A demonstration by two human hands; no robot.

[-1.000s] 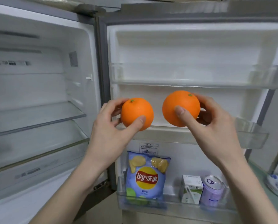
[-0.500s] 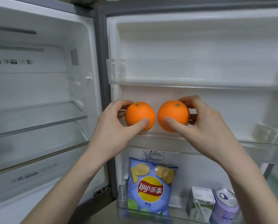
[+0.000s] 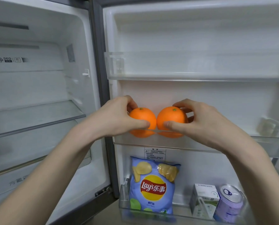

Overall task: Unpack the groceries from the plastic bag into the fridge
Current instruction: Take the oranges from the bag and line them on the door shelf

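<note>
Bottom door bin (image 3: pixel 124 207): chip bag (image 3: pixel 152 187) at L end, milk carton (image 3: pixel 203 200) & can (image 3: pixel 229 203) twd R. Mid door shelf (image 3: pixel 233 144), L end: L hand (image 3: pixel 114 119) fingers curled round L orange (image 3: pixel 141 116); R hand (image 3: pixel 205 122) grips R orange (image 3: pixel 171 116). Oranges touching, bottoms inside shelf.

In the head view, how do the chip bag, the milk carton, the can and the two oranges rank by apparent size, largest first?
1. Chip bag
2. Milk carton
3. Can, close to the carton, partly cut off
4. Left orange and right orange: alike, unranked
</note>
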